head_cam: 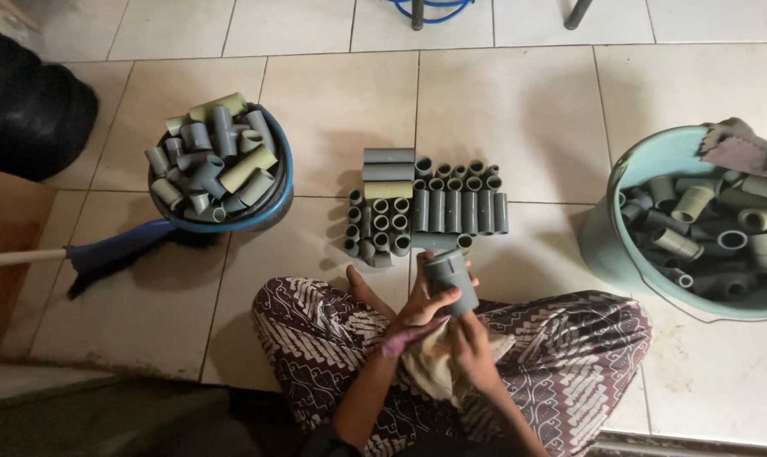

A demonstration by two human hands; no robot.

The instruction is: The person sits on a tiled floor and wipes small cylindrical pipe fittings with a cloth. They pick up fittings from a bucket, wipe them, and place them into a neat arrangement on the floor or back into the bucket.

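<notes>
view from above of a person sitting cross-legged on a pale tiled floor (519,110), legs in dark trousers with a white swirling print (316,338).

at nine o'clock, far left, a pale wooden handle ends in a blue plastic socket (117,245) lying on the tiles. just right of it, at about ten o'clock, stands a round blue-rimmed plastic bucket (280,182) heaped with short grey and olive plastic pipe pieces (214,156), some of them t-shaped.

in the middle, at twelve o'clock from the hands, a sorted batch of grey plastic pipe couplings (430,210) sits on the floor in neat rows, some upright with open ends showing, some lying side by side (one olive piece lies among the grey).

below the batch, the left hand (417,305) has its fingers closed around a short grey plastic pipe fitting (451,279), held nearly upright above the lap, just short of the sorted rows. the right hand (472,343), at five o'clock from the fitting, has its fingers curled together on a crumpled cream cloth (430,368) that lies in the lap, touching the fitting's lower end.

at three o'clock, far right, a large light-teal plastic basin (607,245) holds more loose grey and olive pipe pieces (713,228), with a brownish rag (743,144) draped over its rim.
</notes>
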